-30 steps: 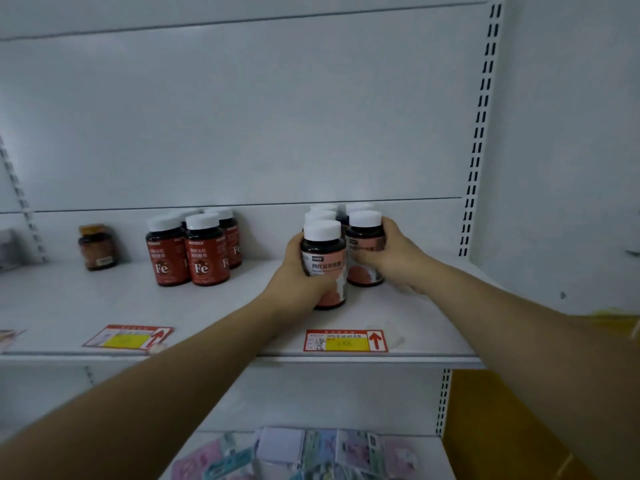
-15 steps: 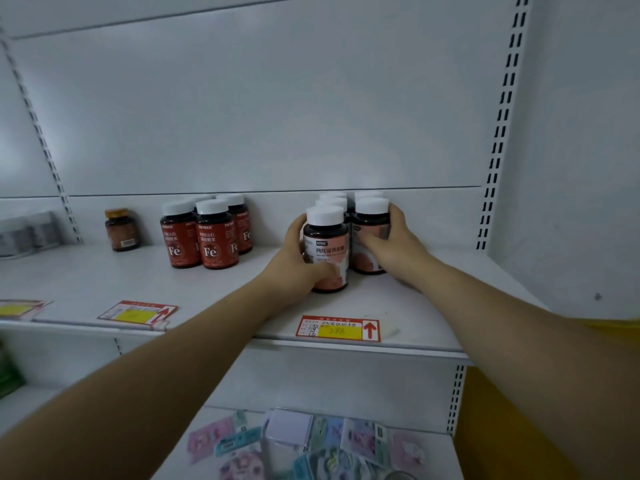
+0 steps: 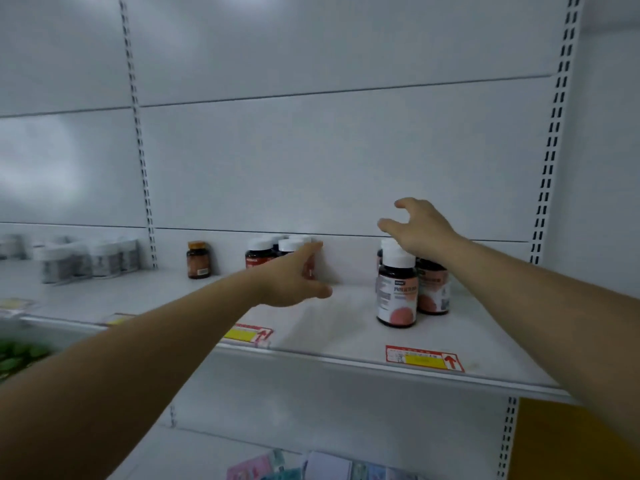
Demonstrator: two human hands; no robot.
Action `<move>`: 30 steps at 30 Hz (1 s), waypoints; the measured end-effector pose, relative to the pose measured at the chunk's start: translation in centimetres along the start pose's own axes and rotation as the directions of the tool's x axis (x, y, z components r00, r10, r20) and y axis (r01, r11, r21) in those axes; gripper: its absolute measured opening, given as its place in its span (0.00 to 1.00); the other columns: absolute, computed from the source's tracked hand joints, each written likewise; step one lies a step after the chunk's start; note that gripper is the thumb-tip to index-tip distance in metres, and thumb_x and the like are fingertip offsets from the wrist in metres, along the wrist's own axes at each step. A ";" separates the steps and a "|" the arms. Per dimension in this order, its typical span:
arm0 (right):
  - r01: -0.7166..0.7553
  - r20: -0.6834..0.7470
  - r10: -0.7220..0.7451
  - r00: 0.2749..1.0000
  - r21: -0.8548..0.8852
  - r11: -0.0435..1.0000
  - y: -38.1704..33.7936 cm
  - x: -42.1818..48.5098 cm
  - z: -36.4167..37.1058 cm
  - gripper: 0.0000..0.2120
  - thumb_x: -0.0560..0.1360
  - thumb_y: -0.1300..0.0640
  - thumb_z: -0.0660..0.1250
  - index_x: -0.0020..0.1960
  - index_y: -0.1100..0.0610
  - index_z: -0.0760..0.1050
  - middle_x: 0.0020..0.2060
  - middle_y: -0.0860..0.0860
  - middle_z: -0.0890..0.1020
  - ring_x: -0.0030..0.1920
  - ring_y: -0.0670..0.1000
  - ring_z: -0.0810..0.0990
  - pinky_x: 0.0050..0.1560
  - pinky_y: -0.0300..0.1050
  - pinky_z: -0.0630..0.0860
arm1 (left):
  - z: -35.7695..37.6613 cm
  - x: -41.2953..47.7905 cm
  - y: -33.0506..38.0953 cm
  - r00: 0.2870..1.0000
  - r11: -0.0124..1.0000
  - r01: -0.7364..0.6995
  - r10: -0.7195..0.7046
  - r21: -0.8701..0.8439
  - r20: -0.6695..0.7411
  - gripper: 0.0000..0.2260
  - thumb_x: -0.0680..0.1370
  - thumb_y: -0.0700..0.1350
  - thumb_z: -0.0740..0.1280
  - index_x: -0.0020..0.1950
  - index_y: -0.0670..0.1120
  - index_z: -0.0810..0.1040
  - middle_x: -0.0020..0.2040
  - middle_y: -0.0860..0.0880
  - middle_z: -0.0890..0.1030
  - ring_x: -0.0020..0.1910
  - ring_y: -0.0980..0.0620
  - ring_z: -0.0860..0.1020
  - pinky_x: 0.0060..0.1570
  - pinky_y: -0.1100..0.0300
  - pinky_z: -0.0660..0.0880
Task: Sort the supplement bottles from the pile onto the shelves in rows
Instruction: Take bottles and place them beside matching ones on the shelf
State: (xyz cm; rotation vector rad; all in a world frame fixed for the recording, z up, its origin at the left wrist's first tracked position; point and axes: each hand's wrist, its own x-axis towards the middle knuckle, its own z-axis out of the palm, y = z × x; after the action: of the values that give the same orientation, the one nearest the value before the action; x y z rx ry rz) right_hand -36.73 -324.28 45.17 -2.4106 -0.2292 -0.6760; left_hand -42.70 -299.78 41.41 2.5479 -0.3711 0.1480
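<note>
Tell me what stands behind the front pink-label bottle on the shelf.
A second pink-label bottle shows behind to its right, and another's dark edge at its left. The right hand and the front bottle cover the rest of the row.

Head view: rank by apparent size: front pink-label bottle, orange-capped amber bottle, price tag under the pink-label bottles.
1. front pink-label bottle
2. price tag, wide but foreshortened
3. orange-capped amber bottle; it stands farther back, so its true size against the first is unsure.
</note>
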 end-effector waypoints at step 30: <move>0.644 0.560 -0.687 0.462 0.320 0.694 -64.4 -11.2 55.1 0.33 0.74 0.37 0.63 0.74 0.49 0.61 0.72 0.54 0.66 0.68 0.57 0.68 0.62 0.51 0.67 | -26.3 -34.5 -55.3 0.741 0.700 0.669 -0.606 0.249 -0.289 0.31 0.75 0.55 0.67 0.75 0.54 0.58 0.73 0.50 0.65 0.68 0.49 0.67 0.65 0.54 0.65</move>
State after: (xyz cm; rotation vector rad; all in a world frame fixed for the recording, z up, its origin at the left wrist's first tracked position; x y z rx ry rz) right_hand -43.89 -239.64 35.41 -2.3483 -1.5490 -0.0682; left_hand -60.16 -232.86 28.98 2.8011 0.6942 0.1915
